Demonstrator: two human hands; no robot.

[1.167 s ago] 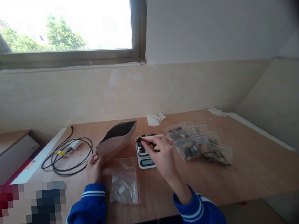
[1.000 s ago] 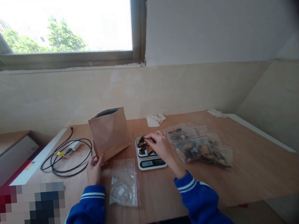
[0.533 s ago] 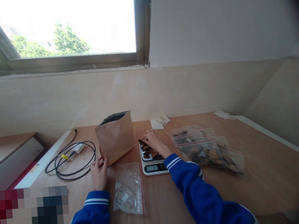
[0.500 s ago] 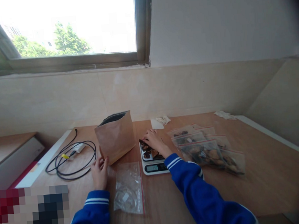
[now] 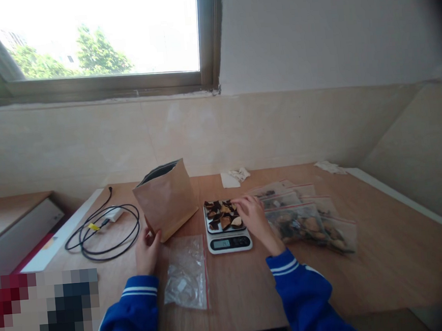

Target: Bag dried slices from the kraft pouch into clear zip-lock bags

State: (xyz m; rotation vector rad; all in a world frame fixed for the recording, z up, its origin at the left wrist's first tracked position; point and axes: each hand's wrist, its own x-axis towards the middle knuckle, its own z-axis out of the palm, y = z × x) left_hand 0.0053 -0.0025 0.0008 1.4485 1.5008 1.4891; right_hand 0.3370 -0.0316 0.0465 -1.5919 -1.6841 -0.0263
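My left hand (image 5: 147, 252) grasps the lower corner of the paper bag (image 5: 166, 200), which gapes at the scale's (image 5: 230, 243) ten o'clock. My right hand (image 5: 256, 219) meets the dark slices (image 5: 225, 221) at the plate's two o'clock; whether it pinches one, I can't tell.

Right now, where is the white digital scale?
In the head view, the scale sits near the centre, between the brown paper bag on its left and the filled clear plastic bags on its right, the right hand over its edge.
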